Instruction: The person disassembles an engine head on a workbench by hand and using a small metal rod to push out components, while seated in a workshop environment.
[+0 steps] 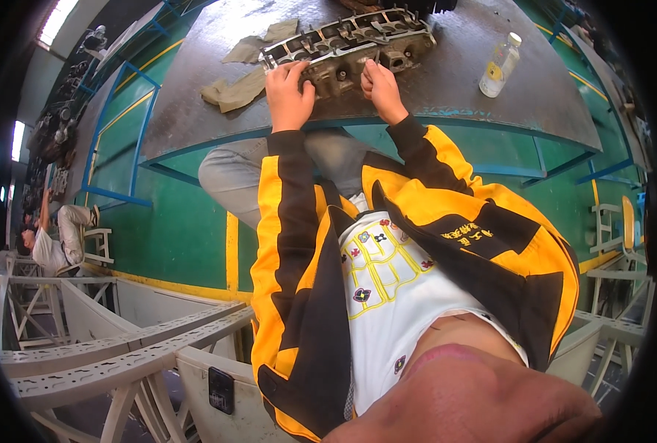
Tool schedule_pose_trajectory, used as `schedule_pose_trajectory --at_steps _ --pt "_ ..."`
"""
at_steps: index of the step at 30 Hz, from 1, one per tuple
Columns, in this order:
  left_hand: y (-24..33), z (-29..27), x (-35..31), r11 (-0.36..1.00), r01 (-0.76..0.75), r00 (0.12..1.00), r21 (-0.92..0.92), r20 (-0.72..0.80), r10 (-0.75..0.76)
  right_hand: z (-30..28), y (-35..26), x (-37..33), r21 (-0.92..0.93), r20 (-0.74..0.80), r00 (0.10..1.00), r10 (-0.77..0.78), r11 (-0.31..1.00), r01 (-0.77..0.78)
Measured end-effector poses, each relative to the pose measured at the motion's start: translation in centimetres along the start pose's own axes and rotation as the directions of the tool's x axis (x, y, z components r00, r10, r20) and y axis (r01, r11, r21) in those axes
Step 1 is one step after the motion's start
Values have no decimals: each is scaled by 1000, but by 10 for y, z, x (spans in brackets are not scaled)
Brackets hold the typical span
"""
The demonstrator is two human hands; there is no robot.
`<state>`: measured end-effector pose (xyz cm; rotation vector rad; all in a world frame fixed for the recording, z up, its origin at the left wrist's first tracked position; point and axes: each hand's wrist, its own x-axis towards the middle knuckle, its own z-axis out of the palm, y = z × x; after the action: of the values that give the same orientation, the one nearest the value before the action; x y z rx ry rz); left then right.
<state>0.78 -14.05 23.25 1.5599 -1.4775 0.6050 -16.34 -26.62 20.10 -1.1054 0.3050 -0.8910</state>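
Lying on the dark metal bench, the long grey metal cylinder head may scrape skin upon a slip; left hand grip loosely open, right hand grip indeterminable.

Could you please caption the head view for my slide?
Left hand and right hand at a metal engine part; cloths left, bottle right.

Rough metal engine part, matt cloth rags
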Motion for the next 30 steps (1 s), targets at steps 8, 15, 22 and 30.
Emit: schedule_pose_trajectory --at_steps 8,15,22,30 --pt "4 1 7 1000 0 999 -19 -33 -1 -1 4 3 -94 -49 987 -151 985 146" --pt "1 0 9 1000 -8 1000 -23 -30 7 -7 1 14 41 33 996 80 996 -81" --pt "2 -3 12 999 27 1000 -23 -6 -27 0 -2 13 76 0 982 189 979 -188" --pt "5 -4 -1 999 26 1000 -35 13 -25 -4 -7 -2 151 22 1000 8 989 -11"
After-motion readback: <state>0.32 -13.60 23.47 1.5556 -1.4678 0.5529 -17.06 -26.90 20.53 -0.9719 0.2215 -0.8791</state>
